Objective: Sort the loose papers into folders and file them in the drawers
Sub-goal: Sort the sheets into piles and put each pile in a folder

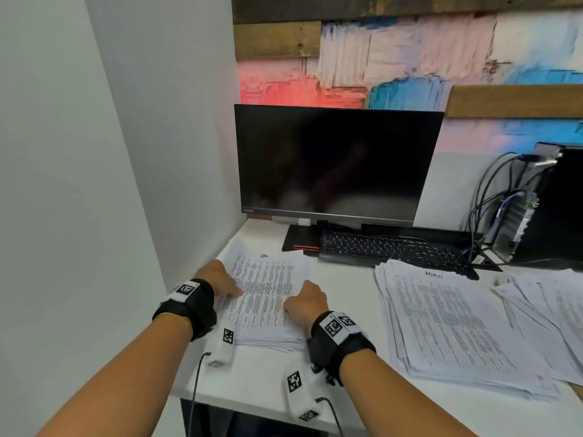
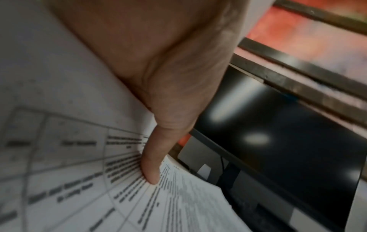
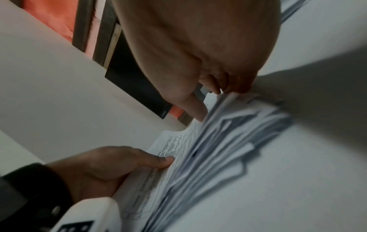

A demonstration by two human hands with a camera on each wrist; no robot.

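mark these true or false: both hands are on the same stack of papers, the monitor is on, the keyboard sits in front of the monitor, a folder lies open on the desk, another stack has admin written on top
1. Both hands are on the same stack. True: the left hand and right hand hold the left stack of papers.
2. The monitor is on. False: its screen is dark.
3. The keyboard sits in front of the monitor. True.
4. A folder lies open on the desk. False: no folder is in view.
5. Another stack has "ADMIN" written on top. True.
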